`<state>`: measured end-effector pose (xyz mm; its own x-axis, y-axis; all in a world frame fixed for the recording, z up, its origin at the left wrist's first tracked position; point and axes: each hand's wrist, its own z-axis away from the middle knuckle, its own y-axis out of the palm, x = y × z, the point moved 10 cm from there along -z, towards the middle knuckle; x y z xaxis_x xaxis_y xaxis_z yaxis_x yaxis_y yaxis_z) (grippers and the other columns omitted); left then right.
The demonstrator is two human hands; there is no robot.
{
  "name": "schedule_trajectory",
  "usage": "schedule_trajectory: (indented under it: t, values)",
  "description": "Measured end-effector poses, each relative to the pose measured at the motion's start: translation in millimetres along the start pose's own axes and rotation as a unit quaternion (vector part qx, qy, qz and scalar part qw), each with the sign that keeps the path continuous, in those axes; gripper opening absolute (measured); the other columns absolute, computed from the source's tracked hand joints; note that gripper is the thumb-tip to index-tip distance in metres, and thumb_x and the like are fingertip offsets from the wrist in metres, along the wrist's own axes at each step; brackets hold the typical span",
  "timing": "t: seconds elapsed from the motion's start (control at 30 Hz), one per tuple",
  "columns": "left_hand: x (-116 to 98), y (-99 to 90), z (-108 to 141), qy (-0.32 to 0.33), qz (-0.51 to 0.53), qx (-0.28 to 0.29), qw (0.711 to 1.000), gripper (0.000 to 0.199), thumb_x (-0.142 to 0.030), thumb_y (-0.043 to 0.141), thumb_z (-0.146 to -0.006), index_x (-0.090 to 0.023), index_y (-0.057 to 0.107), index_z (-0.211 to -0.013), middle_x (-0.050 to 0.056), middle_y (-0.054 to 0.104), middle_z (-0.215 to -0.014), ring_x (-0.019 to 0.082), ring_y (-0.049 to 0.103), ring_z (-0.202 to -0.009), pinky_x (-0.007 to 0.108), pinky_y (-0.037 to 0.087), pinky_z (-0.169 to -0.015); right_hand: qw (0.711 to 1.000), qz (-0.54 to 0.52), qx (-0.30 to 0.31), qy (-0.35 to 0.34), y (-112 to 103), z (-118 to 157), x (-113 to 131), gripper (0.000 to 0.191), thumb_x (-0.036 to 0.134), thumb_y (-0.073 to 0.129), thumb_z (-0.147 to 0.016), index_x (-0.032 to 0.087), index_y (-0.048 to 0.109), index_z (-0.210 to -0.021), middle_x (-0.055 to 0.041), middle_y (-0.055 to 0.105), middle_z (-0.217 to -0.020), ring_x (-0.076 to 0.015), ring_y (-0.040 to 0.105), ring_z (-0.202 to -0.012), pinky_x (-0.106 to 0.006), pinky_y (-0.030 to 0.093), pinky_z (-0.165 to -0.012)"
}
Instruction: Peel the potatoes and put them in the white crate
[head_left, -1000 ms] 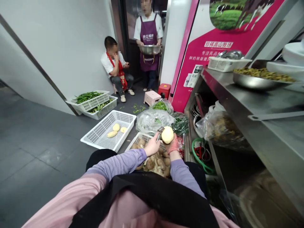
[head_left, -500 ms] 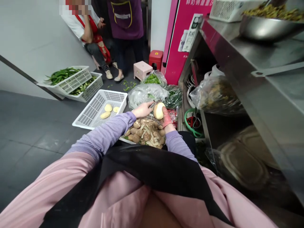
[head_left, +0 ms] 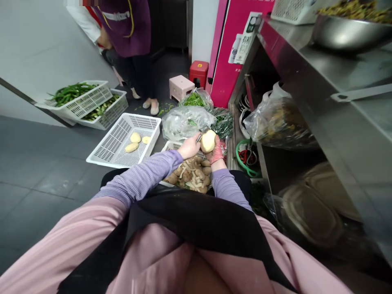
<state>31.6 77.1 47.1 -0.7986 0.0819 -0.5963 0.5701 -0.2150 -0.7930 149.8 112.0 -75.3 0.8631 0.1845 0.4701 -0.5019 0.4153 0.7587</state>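
My right hand (head_left: 217,152), in a reddish glove, grips a mostly peeled potato (head_left: 208,141) whose pale yellow flesh faces up. Fingers of my bare left hand (head_left: 189,148) are wrapped round a peeler (head_left: 199,138), its small metal end close to the potato's left side. Below both hands, a white basket (head_left: 172,144) holds brown unpeeled potatoes (head_left: 186,175) with pale strips of peel (head_left: 195,179) scattered over them. To the left, three peeled potatoes (head_left: 132,147) lie in a shallow white crate (head_left: 101,155) on the floor.
Plastic bags of greens (head_left: 188,122) lie just beyond my hands. Two stacked crates of green vegetables (head_left: 105,96) stand by the left wall. A person in a purple apron (head_left: 125,28) stands ahead, near stools (head_left: 181,87). A steel counter (head_left: 309,53) with shelves runs along my right.
The potato has turned, showing more pale flesh, and my left hand with the peeler has shifted slightly right and down. The person in purple has moved left, partly covering a seated person.
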Motion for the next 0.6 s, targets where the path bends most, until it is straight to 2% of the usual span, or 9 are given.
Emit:
schedule_trajectory:
  t: [0.1,0.2,0.27,0.4,0.5,0.6]
  values:
    - [12,27.4,21,-0.030,0.014,0.003,0.999,0.067,-0.015,0.045,-0.102,-0.007,0.036,-0.168,0.019,0.077,-0.128,0.029,0.073,-0.122,0.039,0.052,-0.113,0.998,-0.023,-0.057,0.026,-5,5,-9,0.042,0.054,0.049,-0.104,0.021,0.074,-0.101,0.0001,0.078,-0.074,-0.0187,0.079,-0.082,-0.038,0.067,-0.092]
    - [17,53.8,46,-0.008,0.036,0.031,0.999,0.065,-0.016,0.050,-0.101,-0.014,0.044,-0.165,0.015,0.076,-0.132,0.027,0.073,-0.121,0.038,0.054,-0.112,0.994,-0.022,-0.100,0.038,-13,3,-12,0.050,0.065,0.053,-0.099,0.021,0.076,-0.100,-0.0008,0.077,-0.074,-0.0198,0.077,-0.078,-0.038,0.068,-0.086]
    - [16,50.7,44,-0.005,0.038,0.027,0.999,0.064,-0.018,0.051,-0.101,-0.017,0.045,-0.165,0.014,0.077,-0.131,0.027,0.073,-0.121,0.036,0.054,-0.111,0.994,-0.020,-0.103,0.020,-13,1,-8,0.052,0.068,0.055,-0.097,0.023,0.077,-0.105,-0.0009,0.079,-0.079,-0.0197,0.077,-0.080,-0.039,0.068,-0.087]
    - [10,28.7,14,-0.031,0.005,-0.003,1.000,0.066,-0.019,0.047,-0.104,-0.011,0.036,-0.169,0.019,0.078,-0.126,0.030,0.075,-0.119,0.039,0.053,-0.110,0.996,-0.028,-0.079,-0.004,-4,1,-2,0.051,0.065,0.050,-0.099,0.027,0.076,-0.119,-0.0012,0.083,-0.095,-0.0193,0.079,-0.096,-0.041,0.066,-0.095]
    - [11,41.8,13,-0.040,-0.010,0.023,0.999,0.069,-0.017,0.044,-0.105,-0.008,0.028,-0.171,0.020,0.079,-0.118,0.030,0.076,-0.114,0.040,0.053,-0.107,0.992,-0.053,-0.116,-0.018,-9,3,-2,0.046,0.060,0.052,-0.101,0.026,0.076,-0.119,-0.0015,0.083,-0.094,-0.0194,0.079,-0.097,-0.041,0.066,-0.096]
    - [22,62.3,33,-0.049,-0.009,0.043,0.998,0.070,-0.017,0.042,-0.105,-0.008,0.025,-0.172,0.021,0.078,-0.121,0.031,0.075,-0.116,0.042,0.053,-0.108,0.984,-0.061,-0.169,-0.017,-22,2,-13,0.041,0.059,0.060,-0.097,0.025,0.076,-0.113,-0.0008,0.081,-0.086,-0.0203,0.079,-0.087,-0.042,0.069,-0.088]
